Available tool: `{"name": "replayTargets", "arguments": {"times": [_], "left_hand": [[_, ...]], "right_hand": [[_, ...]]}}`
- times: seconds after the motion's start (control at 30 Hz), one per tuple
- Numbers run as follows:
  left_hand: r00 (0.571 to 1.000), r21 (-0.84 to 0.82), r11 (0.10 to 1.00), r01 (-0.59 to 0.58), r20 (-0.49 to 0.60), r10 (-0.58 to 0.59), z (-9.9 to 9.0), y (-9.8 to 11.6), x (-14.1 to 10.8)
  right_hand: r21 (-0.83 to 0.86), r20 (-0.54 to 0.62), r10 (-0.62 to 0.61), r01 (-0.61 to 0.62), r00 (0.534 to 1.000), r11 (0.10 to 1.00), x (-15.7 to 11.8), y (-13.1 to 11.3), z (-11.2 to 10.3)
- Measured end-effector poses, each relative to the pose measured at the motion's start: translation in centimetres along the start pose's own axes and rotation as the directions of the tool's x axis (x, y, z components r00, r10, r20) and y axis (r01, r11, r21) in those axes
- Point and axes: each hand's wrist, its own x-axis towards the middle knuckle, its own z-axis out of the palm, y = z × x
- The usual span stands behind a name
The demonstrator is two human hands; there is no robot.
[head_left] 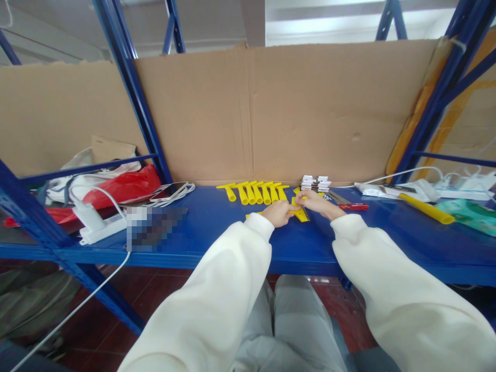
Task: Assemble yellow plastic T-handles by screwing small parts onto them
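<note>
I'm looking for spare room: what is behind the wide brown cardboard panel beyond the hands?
Above the cardboard panel, blue metal frame bars and a pale ceiling show. Whatever stands lower behind it is covered and cannot be seen.

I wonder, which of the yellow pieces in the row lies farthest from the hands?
The leftmost yellow piece, at the row's end nearest the phone.
</note>
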Motion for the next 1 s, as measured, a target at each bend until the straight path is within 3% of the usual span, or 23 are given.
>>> {"name": "replayTargets", "arguments": {"times": [0.17, 0.33, 0.53, 0.6, 0.67, 0.77, 0.83, 1.0], "left_hand": [[1.000, -0.011, 1.000, -0.004, -0.024, 0.004, 0.1, -0.2, 0.1], [1.000, -0.006, 1.000, 0.018, -0.016, -0.018, 0.0, -0.1, 0.0], [0.997, -0.008, 0.998, 0.062, -0.033, -0.062, -0.1, 0.1, 0.0], [0.993, -0.015, 0.994, 0.105, -0.059, -0.106, -0.2, 0.1, 0.0], [0.982, -0.028, 0.986, 0.162, -0.095, -0.164, -0.5, 0.1, -0.1], [0.968, -0.060, 0.976, 0.211, -0.127, -0.217, -0.6, 0.0, -0.1], [0.968, -0.069, 0.977, 0.204, -0.138, -0.212, -0.5, -0.2, 0.0], [0.969, -0.039, 0.983, 0.177, -0.169, -0.181, -0.2, -0.3, 0.0]], "right_hand": [[0.002, -0.017, 0.022, -0.022, 1.000, 1.000, 0.2, 0.3, 0.5], [-0.018, -0.104, -0.009, 0.007, 0.995, 1.000, 0.8, 0.9, 1.3], [0.180, -0.187, 0.142, -0.108, 0.972, 0.978, 0.5, 0.6, 1.2], [0.289, -0.120, 0.191, -0.150, 0.974, 0.946, 0.0, 0.2, 0.5], [0.372, 0.064, 0.186, -0.196, 0.980, 0.907, -0.5, -0.2, -0.3], [0.406, 0.332, 0.117, -0.254, 0.936, 0.878, -1.3, -0.5, -1.2], [0.415, 0.379, 0.094, -0.260, 0.920, 0.872, -1.5, -0.5, -1.3], [0.456, 0.364, 0.071, -0.244, 0.929, 0.856, -1.2, -0.1, -0.9]]}}
